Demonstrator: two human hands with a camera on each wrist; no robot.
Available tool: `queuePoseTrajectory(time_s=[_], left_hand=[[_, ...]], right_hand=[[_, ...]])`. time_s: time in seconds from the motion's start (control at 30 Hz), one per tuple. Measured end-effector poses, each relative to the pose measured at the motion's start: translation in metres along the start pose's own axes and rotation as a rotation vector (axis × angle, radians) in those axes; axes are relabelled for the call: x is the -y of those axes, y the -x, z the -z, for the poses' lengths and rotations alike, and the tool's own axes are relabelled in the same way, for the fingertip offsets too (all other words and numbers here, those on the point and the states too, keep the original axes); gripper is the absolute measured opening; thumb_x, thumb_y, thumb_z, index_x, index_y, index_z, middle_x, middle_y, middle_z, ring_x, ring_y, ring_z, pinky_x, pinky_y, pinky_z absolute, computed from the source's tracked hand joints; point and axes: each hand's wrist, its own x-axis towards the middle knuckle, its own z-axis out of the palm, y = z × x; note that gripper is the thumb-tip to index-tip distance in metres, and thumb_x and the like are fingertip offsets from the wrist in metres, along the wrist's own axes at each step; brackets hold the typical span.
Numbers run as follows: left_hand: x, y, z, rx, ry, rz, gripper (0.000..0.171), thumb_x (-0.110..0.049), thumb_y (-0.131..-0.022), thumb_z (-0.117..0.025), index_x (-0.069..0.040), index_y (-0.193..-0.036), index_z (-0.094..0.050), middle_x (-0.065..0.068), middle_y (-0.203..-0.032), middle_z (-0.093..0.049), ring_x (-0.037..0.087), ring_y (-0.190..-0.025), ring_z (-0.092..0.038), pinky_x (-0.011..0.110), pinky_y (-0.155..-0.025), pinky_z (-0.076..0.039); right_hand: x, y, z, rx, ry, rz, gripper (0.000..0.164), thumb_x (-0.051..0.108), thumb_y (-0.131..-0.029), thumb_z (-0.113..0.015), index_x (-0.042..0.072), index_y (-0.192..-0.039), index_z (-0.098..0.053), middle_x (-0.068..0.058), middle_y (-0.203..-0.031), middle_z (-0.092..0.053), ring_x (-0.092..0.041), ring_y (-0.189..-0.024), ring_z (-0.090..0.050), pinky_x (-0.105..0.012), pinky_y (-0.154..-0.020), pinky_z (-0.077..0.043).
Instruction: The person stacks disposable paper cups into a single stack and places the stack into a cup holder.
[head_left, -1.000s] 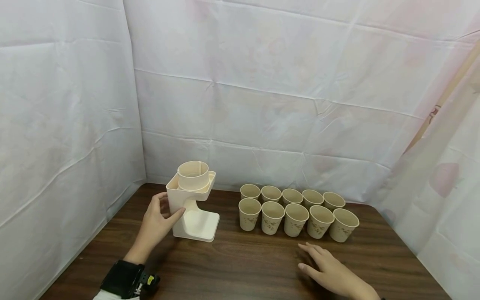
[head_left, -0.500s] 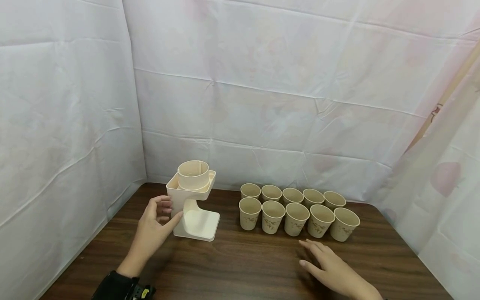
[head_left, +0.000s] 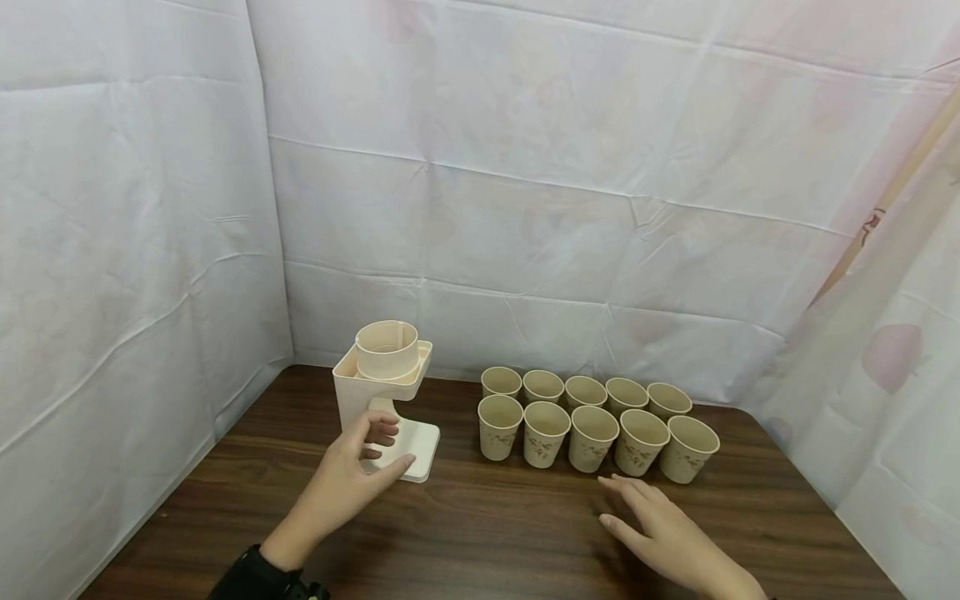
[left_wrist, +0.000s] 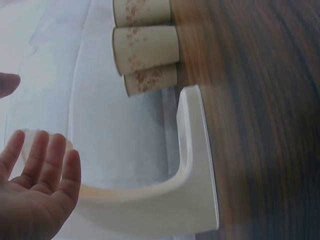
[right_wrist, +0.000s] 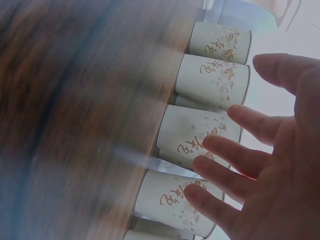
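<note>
A cream plastic stand (head_left: pixel 352 398) with a square top tray, a curved neck and a flat base (left_wrist: pixel 197 165) stands at the left of the table. A round open ring-like holder (head_left: pixel 387 354) sits in its top. In front of the stand hovers my left hand (head_left: pixel 345 475), fingers loosely bent and holding nothing; it hides part of the base. My right hand (head_left: pixel 667 533) lies low over the table with fingers spread, just in front of the paper cups (head_left: pixel 592 446). These beige cups with brown floral print stand upright in two rows.
The dark wood table (head_left: pixel 480 542) has a rounded corner at the back right. White fabric sheets (head_left: pixel 480 208) hang close behind it and along both sides.
My left hand has let go of the stand's left side and moved right and toward me, in front of the base. The right hand has barely moved; stand and cups stay put.
</note>
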Motion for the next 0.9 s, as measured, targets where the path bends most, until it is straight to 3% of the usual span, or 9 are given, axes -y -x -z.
queuePoseTrajectory(time_s=[0.27,0.63,0.9], left_hand=[[-0.004,0.004,-0.017,0.112,-0.009,-0.026,0.05,-0.044,-0.077,-0.073,-0.027,-0.117,-0.048,-0.009,-0.102,-0.058,0.007,-0.091,-0.056,0.041,-0.074,-0.054],[-0.011,0.007,-0.039,0.217,0.008,-0.08,0.046,-0.045,-0.079,-0.071,-0.03,-0.115,-0.047,-0.012,-0.105,-0.058,0.008,-0.096,-0.056,0.042,-0.078,-0.053],[-0.022,0.01,-0.06,0.362,0.045,-0.037,0.046,-0.052,-0.08,-0.066,-0.033,-0.117,-0.047,-0.012,-0.109,-0.057,0.011,-0.103,-0.054,0.048,-0.086,-0.049]], right_hand=[[-0.002,-0.004,0.009,-0.155,0.041,-0.049,0.028,0.035,-0.09,-0.061,0.026,-0.116,-0.06,0.009,-0.114,-0.061,-0.014,-0.106,-0.052,-0.049,-0.082,-0.049],[-0.01,-0.004,0.02,-0.203,0.054,-0.034,0.025,0.031,-0.09,-0.061,0.025,-0.115,-0.061,0.005,-0.111,-0.062,-0.016,-0.105,-0.053,-0.05,-0.08,-0.049],[-0.021,-0.005,0.035,-0.273,0.076,-0.053,0.023,0.028,-0.091,-0.06,0.02,-0.112,-0.063,0.002,-0.108,-0.064,-0.021,-0.101,-0.054,-0.052,-0.077,-0.048]])
